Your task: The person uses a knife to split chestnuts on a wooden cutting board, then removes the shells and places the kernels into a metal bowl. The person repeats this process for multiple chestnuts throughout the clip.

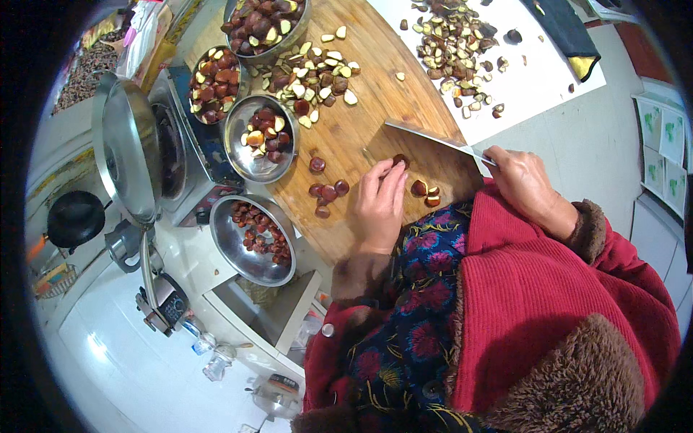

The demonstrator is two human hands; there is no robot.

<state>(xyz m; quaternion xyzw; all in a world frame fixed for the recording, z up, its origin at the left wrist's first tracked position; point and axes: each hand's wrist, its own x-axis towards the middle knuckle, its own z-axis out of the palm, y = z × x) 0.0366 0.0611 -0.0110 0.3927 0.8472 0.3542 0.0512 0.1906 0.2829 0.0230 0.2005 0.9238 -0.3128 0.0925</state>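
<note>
My right hand [527, 184] is closed round the handle of a kitchen knife [433, 137], its broad blade pointing left above the wooden cutting board [393, 94]. Under the fingertips of my left hand [379, 202], a dark brown chestnut [401, 161] is pressed against the board. To the right of that hand lie a few cut chestnuts [432, 201] with pale faces showing. Several whole chestnuts [328, 193] rest on its left. Farther back spreads a heap of pale cut pieces [317, 86].
Steel bowls of chestnuts stand along the left: a far one [299, 35], a middle one [260, 173] and a larger near one [224, 252]. A white sheet [520, 101] with scattered trimmings lies at far right. A gas stove [191, 144] and a lidded pan are left.
</note>
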